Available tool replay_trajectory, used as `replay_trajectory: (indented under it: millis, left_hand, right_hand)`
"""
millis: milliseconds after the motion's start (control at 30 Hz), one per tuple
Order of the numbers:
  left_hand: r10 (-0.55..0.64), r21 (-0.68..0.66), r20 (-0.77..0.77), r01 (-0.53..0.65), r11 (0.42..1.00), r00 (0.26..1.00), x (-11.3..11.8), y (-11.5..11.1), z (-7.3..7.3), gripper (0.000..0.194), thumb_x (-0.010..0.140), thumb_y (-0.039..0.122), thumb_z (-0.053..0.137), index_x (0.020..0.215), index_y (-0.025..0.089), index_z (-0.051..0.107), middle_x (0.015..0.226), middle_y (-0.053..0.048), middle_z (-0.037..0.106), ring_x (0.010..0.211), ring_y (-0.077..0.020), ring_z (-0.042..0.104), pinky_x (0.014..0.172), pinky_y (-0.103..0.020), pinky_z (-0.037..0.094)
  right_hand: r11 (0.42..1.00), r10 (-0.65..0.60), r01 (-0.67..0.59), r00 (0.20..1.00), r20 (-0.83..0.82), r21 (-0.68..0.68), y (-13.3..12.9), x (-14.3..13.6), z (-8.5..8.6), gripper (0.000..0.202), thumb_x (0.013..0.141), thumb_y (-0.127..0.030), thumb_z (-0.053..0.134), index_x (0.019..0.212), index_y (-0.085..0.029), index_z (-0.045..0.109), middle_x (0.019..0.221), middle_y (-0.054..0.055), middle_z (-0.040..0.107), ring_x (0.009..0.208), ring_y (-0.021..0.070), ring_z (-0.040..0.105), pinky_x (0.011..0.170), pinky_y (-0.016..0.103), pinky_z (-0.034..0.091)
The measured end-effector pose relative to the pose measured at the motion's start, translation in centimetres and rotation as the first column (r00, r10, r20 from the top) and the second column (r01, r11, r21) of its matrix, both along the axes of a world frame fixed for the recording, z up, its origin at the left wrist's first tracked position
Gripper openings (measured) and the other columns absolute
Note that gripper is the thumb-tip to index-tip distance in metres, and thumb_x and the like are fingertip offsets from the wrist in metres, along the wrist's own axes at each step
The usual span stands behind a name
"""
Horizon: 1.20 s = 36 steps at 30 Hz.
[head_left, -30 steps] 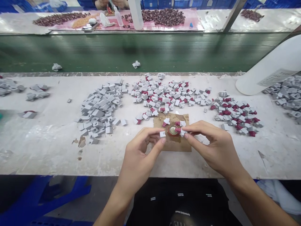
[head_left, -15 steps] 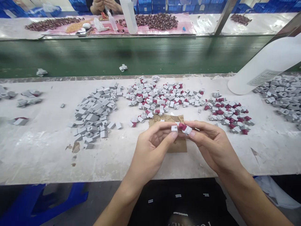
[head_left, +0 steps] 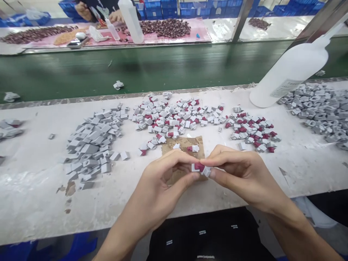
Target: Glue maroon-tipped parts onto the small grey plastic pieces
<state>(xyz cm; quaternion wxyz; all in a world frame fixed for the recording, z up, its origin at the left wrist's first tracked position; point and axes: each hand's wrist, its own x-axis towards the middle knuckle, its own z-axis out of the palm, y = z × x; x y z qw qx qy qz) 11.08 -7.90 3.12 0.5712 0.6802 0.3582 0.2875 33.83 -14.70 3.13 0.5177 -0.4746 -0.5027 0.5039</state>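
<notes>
Between thumb and fingers, my left hand [head_left: 165,177] pinches a small light-grey plastic block [head_left: 194,167]. My right hand [head_left: 239,174] grips a grey-and-dark-red plastic piece [head_left: 206,170], whose red part meets the left block. Whether the two are locked together I cannot tell. Beneath my hands lies a stained brown cardboard piece [head_left: 197,142], with another grey-and-red piece [head_left: 193,148] on it. A heap of plain grey blocks [head_left: 92,141] is to the left. Mixed grey-and-red pieces [head_left: 171,116] spread behind the cardboard, and a smaller pile of red-and-grey pieces [head_left: 254,130] sits to the right.
A white squeeze bottle [head_left: 288,76] leans at the right beside a big pile of grey parts [head_left: 323,108]. Across the green belt [head_left: 176,67], a co-worker's hands [head_left: 116,16] are near heaps of brown parts [head_left: 165,28]. A metal post [head_left: 240,21] rises behind the belt.
My hands have come closer together, and the grey block now meets the red part. The view has shifted, so the surroundings sit further left.
</notes>
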Motion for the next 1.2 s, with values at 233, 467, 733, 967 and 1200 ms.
replay_trajectory:
  millis: [233, 467, 733, 967, 1200]
  left_hand:
    - [-0.053, 0.015, 0.026, 0.052, 0.999, 0.998, 1.1, 1.3, 0.7, 0.013, 0.103, 0.030, 0.086, 0.114, 0.034, 0.088, 0.106, -0.003, 0.086, 0.097, -0.0243, 0.082, 0.082, -0.034, 0.069]
    - [-0.076, 0.164, -0.229, 0.115, 0.980, 0.971, 5.7, 10.0, 2.7, 0.009, 0.098, 0.028, 0.083, 0.107, 0.027, 0.084, 0.097, -0.005, 0.083, 0.085, -0.0225, 0.078, 0.079, -0.036, 0.065]
    - [0.278, 0.274, -0.396, -0.176, 0.945, 0.875, 15.3, 24.7, 0.3, 0.006, 0.103, 0.012, 0.078, 0.102, 0.017, 0.076, 0.108, -0.011, 0.082, 0.101, -0.0211, 0.077, 0.096, -0.036, 0.064]
    - [0.210, 0.199, -0.561, -0.116, 0.973, 0.801, 19.9, 28.2, -2.7, 0.042, 0.112, 0.044, 0.077, 0.147, 0.021, 0.072, 0.150, -0.014, 0.073, 0.126, -0.0289, 0.076, 0.106, -0.052, 0.068]
    - [0.323, 0.334, -0.631, -0.128, 0.934, 0.706, 16.1, 26.9, -1.3, 0.045, 0.111, 0.045, 0.078, 0.147, 0.019, 0.072, 0.149, -0.014, 0.074, 0.126, -0.0297, 0.076, 0.106, -0.053, 0.068]
  right_hand:
    - [1.000, -0.002, 0.001, 0.999, -0.041, -0.010, -0.8, 0.6, 0.5, 0.032, 0.108, -0.017, 0.081, 0.124, -0.042, 0.093, 0.110, 0.000, 0.085, 0.102, 0.0178, 0.082, 0.090, 0.031, 0.068]
    - [0.960, -0.280, 0.241, 0.795, 0.538, 0.145, 4.3, 7.1, 0.3, 0.024, 0.106, -0.038, 0.080, 0.127, -0.031, 0.089, 0.131, 0.011, 0.081, 0.113, 0.0311, 0.080, 0.094, 0.050, 0.071]
    - [0.961, -0.169, 0.256, 0.251, 0.953, 0.103, 7.8, 11.2, -4.3, 0.022, 0.101, -0.035, 0.075, 0.114, -0.026, 0.090, 0.135, 0.019, 0.073, 0.130, 0.0463, 0.065, 0.106, 0.068, 0.060]
    - [0.928, -0.350, 0.304, 0.508, 0.787, 0.216, 7.2, 10.7, -3.7, 0.019, 0.105, -0.044, 0.070, 0.100, -0.027, 0.076, 0.112, 0.013, 0.080, 0.104, 0.0350, 0.074, 0.085, 0.049, 0.062]
    - [0.911, -0.356, 0.413, 0.791, 0.498, -0.006, 5.5, 9.4, -3.1, 0.050, 0.098, -0.077, 0.079, 0.102, -0.030, 0.064, 0.080, 0.002, 0.076, 0.067, 0.0239, 0.073, 0.059, 0.035, 0.053]
